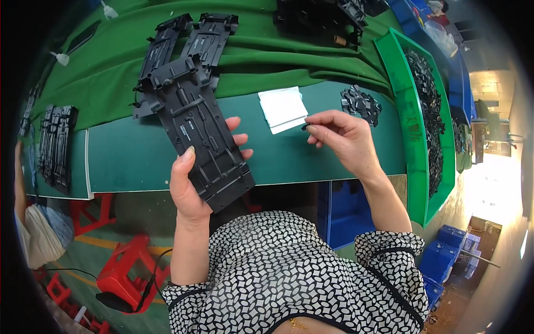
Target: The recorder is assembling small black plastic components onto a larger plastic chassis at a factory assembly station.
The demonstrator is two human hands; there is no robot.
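Observation:
My left hand [189, 181] grips a long black molded plastic chassis part [192, 131] by its near half, thumb on the left edge and fingers around the right. The part is tilted, with raised ribs and a small white label on its face. My right hand [345, 139] pinches a small black piece [305, 127] between thumb and forefinger. That piece is just past the near right corner of a stack of white sheets [282, 108]; its exact shape is too small to tell. A heap of small flat black pieces [360, 106] lies beyond my right hand.
Two similar black parts [208, 42] lie behind the held one on green cloth [261, 67]. At the right stands a green bin [414, 131] full of small black pieces. More black parts [55, 145] sit at the left, near another person's arm [20, 183]. Red stools [125, 267] stand below.

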